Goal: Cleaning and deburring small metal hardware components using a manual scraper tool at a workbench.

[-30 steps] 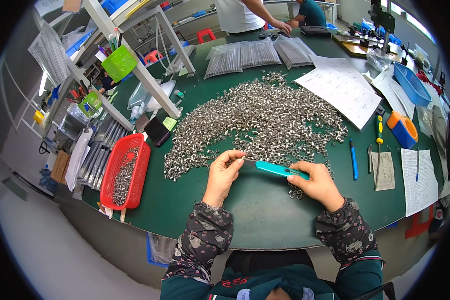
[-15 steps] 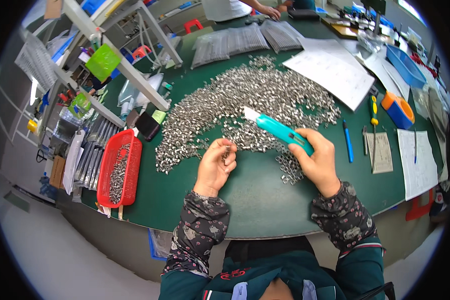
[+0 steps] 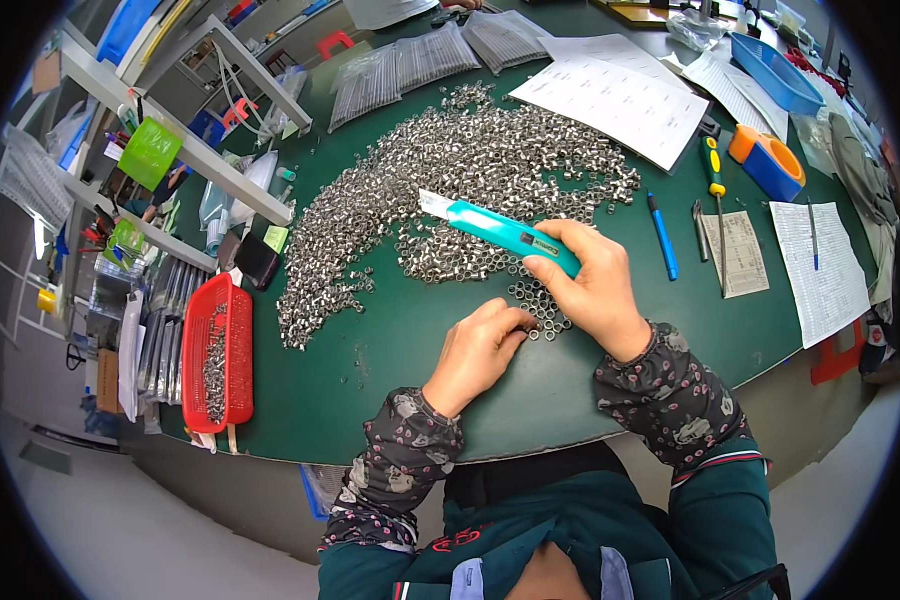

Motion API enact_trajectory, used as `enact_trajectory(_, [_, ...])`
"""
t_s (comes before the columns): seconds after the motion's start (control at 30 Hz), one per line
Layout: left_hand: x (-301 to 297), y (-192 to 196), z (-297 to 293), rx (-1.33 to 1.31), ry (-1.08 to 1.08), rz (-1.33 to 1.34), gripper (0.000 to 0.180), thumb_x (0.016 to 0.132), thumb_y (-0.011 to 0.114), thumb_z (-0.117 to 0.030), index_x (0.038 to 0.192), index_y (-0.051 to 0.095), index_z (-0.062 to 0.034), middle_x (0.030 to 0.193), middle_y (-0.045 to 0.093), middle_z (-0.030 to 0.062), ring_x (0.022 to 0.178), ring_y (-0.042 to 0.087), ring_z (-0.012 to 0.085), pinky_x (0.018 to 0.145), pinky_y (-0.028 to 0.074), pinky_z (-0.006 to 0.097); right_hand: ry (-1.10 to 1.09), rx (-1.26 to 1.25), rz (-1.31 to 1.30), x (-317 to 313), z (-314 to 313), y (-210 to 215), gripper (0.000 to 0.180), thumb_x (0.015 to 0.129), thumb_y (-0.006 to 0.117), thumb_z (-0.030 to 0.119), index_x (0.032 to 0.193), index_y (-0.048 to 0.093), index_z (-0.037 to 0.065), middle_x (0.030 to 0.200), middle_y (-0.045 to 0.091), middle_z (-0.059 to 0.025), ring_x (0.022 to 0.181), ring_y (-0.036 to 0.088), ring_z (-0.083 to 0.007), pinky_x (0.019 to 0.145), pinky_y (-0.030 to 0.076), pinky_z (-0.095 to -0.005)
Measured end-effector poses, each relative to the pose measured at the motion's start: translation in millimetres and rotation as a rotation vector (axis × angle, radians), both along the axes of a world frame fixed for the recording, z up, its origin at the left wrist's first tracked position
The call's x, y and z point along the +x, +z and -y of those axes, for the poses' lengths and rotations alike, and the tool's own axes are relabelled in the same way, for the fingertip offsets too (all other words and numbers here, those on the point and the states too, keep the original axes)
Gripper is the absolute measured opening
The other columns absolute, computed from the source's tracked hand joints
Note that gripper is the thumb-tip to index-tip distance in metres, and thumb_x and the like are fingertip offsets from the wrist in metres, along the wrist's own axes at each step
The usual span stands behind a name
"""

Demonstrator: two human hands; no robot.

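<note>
1. Right hand (image 3: 595,285) closed in a fist grip round the teal plastic utility knife (image 3: 500,231); the blade end sticks out past the knuckles, up and to the left, lying over the heap.
2. Left hand (image 3: 480,350) curled, fingertips (image 3: 523,322) pinched together at the small cluster of rings just below the right fist. Whether a ring is actually between them, cannot tell.
3. Big spread of small shiny metal rings (image 3: 450,180) on the green table mat (image 3: 370,370), starting right at the fingertips and running away up and left.
4. Judgement, doing this well: pinch one ring only and seat it firm before the blade comes near; keep the knife tip pointed away from the left fingers.
5. Red plastic mesh basket (image 3: 217,355) with some rings in it sits well out past the left wrist. Blue pen (image 3: 662,236) and yellow-handled screwdriver (image 3: 715,190) lie beyond the right knuckles.
</note>
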State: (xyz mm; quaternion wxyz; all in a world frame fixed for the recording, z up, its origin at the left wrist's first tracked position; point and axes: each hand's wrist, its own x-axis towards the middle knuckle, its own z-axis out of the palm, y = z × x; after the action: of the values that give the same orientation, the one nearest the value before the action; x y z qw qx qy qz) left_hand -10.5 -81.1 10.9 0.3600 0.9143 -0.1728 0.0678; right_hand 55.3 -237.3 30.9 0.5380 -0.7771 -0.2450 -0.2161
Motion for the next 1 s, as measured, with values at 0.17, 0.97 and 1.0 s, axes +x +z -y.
enact_trajectory(0.17, [3.3,-0.3,-3.7,-0.017,0.025,0.014,0.009,0.077,0.062,-0.006,0.086,0.059,-0.0059,0.074,0.053,0.0051,0.069,0.056,0.0226,0.060,0.045,0.033,0.007,-0.013,0.017,1.0,-1.4,-0.9,0.027,0.073,0.069,0.020,0.093,0.061,0.003,0.079,0.061,-0.0129,0.067,0.060,-0.0291,0.057,0.046,-0.0348])
enact_trajectory(0.97, [18.2,-4.5,-88.9,-1.425,0.102,-0.351,0.016,0.090,0.053,-0.010,0.105,0.056,-0.0046,0.074,0.049,-0.0007,0.052,0.035,0.0037,0.039,0.026,0.015,0.243,-0.265,-0.193,-7.9,-5.5,-1.7,0.026,0.073,0.067,0.024,0.091,0.065,0.005,0.077,0.063,-0.0136,0.066,0.061,-0.0299,0.058,0.047,-0.0359])
enact_trajectory(1.0, [18.3,-4.9,-88.6,-1.444,0.102,-0.350,0.015,0.090,0.053,-0.010,0.104,0.056,-0.0042,0.074,0.050,-0.0007,0.052,0.036,0.0031,0.039,0.026,0.015,0.243,-0.265,-0.194,-8.1,-5.5,-0.9,0.026,0.073,0.067,0.024,0.091,0.065,0.005,0.077,0.063,-0.0136,0.066,0.061,-0.0299,0.058,0.047,-0.0359])
